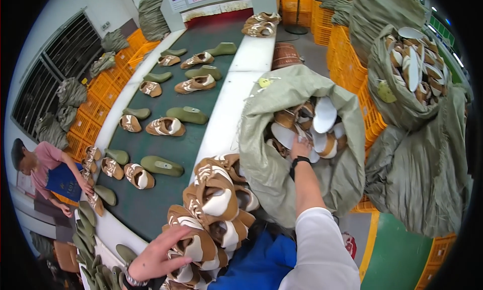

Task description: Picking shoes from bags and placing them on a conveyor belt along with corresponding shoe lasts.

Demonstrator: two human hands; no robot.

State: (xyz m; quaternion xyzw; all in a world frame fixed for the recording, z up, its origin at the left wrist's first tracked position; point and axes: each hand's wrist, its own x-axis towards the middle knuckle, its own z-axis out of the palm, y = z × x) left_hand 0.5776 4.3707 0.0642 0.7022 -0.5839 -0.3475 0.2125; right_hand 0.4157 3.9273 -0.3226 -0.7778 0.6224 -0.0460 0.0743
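Note:
My right hand [302, 148] reaches into a large grey-green woven sack [261, 174] full of brown and white shoe uppers and white insole-like pieces [325, 115]. Its fingers go in among them and are partly hidden, so I cannot make out whether they grip anything. At the lower left, my left hand [158, 255] has its fingers spread over a brown and white shoe upper [198, 247]. That one belongs to a stacked pile of shoe uppers [214, 189] along the near edge of the belt.
A dark green conveyor belt [166, 202] carries shoe uppers beside green shoe lasts [162, 166]. Across it, a co-worker [43, 169] in a pink top handles a shoe upper. More lasts [88, 239] lie lower left. Orange crates [347, 53] and another filled sack [392, 109] stand right.

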